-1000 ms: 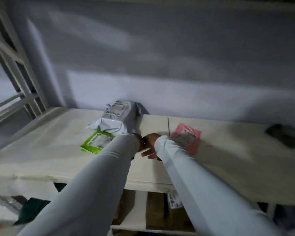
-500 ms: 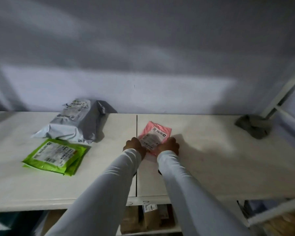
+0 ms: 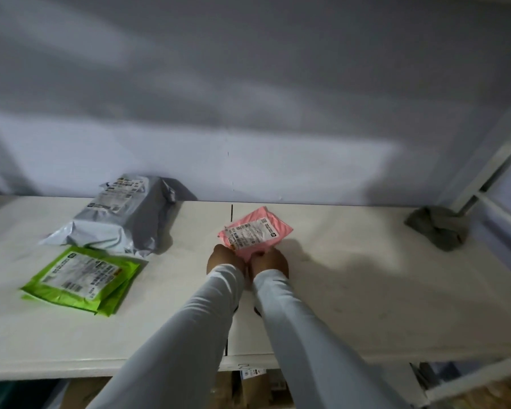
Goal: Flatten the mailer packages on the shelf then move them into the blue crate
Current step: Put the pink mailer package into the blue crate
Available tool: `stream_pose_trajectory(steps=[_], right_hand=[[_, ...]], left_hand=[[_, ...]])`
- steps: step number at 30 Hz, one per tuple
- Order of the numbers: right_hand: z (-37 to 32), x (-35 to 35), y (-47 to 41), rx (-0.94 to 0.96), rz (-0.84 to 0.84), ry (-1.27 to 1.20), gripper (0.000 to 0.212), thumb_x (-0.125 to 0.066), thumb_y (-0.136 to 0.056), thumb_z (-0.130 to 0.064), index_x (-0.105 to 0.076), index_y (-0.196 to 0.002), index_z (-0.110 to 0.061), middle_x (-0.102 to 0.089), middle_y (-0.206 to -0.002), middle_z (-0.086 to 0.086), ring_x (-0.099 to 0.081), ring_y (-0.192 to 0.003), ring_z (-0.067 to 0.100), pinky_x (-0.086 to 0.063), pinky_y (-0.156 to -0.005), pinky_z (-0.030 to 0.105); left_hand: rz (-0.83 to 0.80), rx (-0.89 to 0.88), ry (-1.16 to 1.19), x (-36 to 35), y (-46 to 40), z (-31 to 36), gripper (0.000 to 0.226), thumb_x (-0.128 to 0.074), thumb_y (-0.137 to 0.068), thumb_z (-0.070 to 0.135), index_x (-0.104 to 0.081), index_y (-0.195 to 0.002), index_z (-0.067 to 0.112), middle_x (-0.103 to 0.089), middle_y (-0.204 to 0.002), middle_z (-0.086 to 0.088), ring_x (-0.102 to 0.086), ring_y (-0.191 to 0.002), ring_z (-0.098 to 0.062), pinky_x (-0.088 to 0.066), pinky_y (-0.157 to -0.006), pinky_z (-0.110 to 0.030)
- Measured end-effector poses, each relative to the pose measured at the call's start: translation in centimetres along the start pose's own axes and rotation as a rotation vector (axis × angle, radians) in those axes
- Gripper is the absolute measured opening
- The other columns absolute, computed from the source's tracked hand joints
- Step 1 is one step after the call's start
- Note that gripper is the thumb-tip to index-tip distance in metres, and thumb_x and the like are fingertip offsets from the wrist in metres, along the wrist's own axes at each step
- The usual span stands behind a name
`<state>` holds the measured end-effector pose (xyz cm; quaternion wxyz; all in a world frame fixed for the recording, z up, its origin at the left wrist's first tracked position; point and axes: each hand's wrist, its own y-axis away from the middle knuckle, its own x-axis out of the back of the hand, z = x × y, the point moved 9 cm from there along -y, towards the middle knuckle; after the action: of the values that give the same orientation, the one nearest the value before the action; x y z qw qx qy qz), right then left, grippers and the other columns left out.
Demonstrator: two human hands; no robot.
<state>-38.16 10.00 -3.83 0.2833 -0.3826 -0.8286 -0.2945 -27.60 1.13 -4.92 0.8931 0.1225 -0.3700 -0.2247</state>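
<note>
Both hands, left hand (image 3: 225,259) and right hand (image 3: 269,262), pinch the near edge of the pink mailer (image 3: 255,230) right of the shelf (image 3: 366,305) seam; it looks light, soft, slippery.

Both arms out fwd, left hand (image 3: 223,258) & right hand (image 3: 270,261) side by side, knuckles up.

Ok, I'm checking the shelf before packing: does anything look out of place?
A crumpled grey cloth sits at the shelf's far right end, no mailer. The grey mailer is puffy and leans on the wall, overlapping the green mailer. Both hands hold the pink mailer.
</note>
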Motion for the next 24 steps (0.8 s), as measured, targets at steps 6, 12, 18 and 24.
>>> stream_pose_trajectory(steps=[6, 12, 18, 24], right_hand=[[-0.5, -3.2, -1.5, 0.302, -0.148, 0.606, 0.063, -0.043, -0.093, -0.035, -0.018, -0.15, -0.023, -0.008, -0.159, 0.001, -0.009, -0.146, 0.027, -0.018, -0.117, 0.043], [-1.0, -4.8, -1.4, 0.451, -0.029, 0.632, 0.053, -0.041, -0.092, -0.044, -0.037, -0.14, -0.021, -0.037, -0.146, 0.007, -0.032, -0.136, 0.027, -0.031, -0.11, 0.039], [-3.4, -3.4, -0.9, 0.434, 0.095, 0.641, 0.035, -0.035, -0.1, -0.026, -0.059, -0.121, -0.011, -0.058, -0.125, 0.012, -0.056, -0.115, 0.032, -0.046, -0.093, 0.036], [-4.2, -4.9, -1.2, 0.407, 0.123, 0.692, 0.037, -0.029, -0.098, -0.018, -0.056, -0.121, -0.009, -0.06, -0.123, 0.014, -0.059, -0.112, 0.032, -0.048, -0.09, 0.037]], left_hand=[[0.126, -0.059, 0.037, 1.1, 0.5, 0.2, 0.043, -0.06, -0.082, 0.025, -0.057, -0.119, 0.005, -0.056, -0.12, -0.019, -0.057, -0.11, -0.038, -0.049, -0.096, -0.04], [0.138, -0.019, 0.114, 2.5, -0.3, -1.4, 0.04, -0.051, -0.086, 0.01, -0.051, -0.126, 0.003, -0.055, -0.127, -0.02, -0.054, -0.117, -0.036, -0.044, -0.095, -0.033], [0.098, -0.101, 0.166, 3.6, 0.5, -2.1, 0.04, -0.051, -0.083, 0.008, -0.056, -0.123, 0.004, -0.06, -0.123, -0.017, -0.057, -0.114, -0.032, -0.045, -0.092, -0.028], [0.09, -0.234, 0.149, 5.8, 1.1, -4.0, 0.041, -0.046, -0.083, 0.005, -0.058, -0.122, 0.011, -0.058, -0.125, -0.011, -0.059, -0.11, -0.026, -0.045, -0.099, -0.029]])
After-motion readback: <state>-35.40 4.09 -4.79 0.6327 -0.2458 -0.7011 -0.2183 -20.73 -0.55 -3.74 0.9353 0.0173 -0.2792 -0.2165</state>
